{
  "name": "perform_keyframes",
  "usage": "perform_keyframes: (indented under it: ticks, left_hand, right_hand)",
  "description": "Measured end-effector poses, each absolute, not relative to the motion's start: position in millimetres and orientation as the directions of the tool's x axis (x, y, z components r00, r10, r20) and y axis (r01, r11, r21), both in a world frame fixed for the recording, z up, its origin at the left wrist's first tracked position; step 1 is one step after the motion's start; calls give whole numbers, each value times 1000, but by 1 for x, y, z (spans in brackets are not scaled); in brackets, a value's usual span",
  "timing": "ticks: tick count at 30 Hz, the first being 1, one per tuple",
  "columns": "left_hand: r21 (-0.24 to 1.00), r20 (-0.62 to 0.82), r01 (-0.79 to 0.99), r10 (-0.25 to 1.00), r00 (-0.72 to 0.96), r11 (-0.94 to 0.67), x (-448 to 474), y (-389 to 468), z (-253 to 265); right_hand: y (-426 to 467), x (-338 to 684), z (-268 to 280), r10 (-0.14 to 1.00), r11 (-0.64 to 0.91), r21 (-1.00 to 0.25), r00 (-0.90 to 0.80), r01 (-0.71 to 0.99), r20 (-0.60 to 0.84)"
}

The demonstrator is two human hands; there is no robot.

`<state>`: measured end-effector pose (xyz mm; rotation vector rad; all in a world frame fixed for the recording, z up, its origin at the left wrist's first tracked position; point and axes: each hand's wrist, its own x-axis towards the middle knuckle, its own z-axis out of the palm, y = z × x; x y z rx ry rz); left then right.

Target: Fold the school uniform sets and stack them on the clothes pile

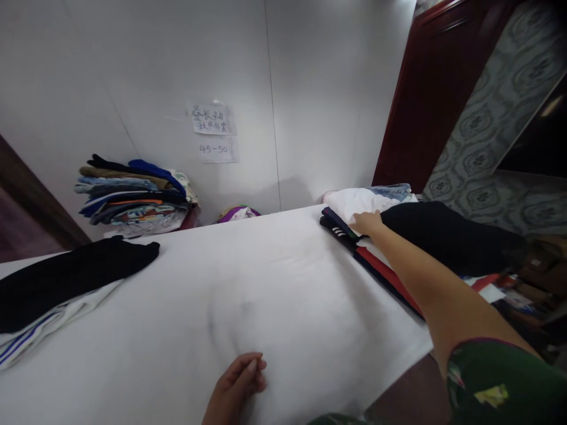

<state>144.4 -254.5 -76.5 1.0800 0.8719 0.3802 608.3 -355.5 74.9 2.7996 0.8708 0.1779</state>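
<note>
While the left hand (237,383) hovers at the bottom centre of the frame, its fingers curled in and its thumb drawn close to them with nothing visible in its grip, the right hand (367,223) reaches to the pile of garments right of centre. Its fingertips meet the white garment (352,202) there; whether they pinch any cloth cannot be told. Just beside those fingertips, in the same pile, lies a dark garment with white stripes (339,232) and a long red panel (390,277), its narrow end pointing toward the upper middle of the frame. A large black garment (443,236) spreads right of the wrist, and some light blue cloth (392,189) shows behind. The white worktop (266,277) fills the lower middle. At the left edge, a black garment with a rounded end (75,277) lies over white cloth with blue stripes (26,339). Above it, at the upper left, stands a stack of folded clothes (133,200), and a purple and white bundle (239,213) peeps over the worktop's far edge. Two handwritten papers (214,118) hang on the pale wall (328,88), the lower reading "45-50".
</note>
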Motion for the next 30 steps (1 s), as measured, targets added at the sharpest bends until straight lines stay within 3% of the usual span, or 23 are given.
perform_keyframes:
  ticks: [7, 13, 22, 27, 30]
  left_hand:
    - [881, -431, 142, 642, 635, 451, 145, -251, -81]
    - [897, -404, 131, 663, 630, 422, 147, -254, -76]
    - [924, -362, 155, 670, 648, 349, 147, -253, -83]
    - [927, -365, 195, 659, 657, 319, 148, -255, -78]
    - [929, -367, 218, 661, 654, 300, 146, -255, -78]
  right_hand:
    - [-407, 610, 104, 543, -832, 232, 826, 504, 150]
    - [-436, 600, 109, 440, -896, 169, 871, 410, 220]
    - [-449, 598, 120, 503, -863, 152, 847, 481, 173]
    - [-438, 641, 145, 506, -856, 86, 792, 510, 341]
    - [-422, 677, 158, 506, -847, 33, 785, 531, 357]
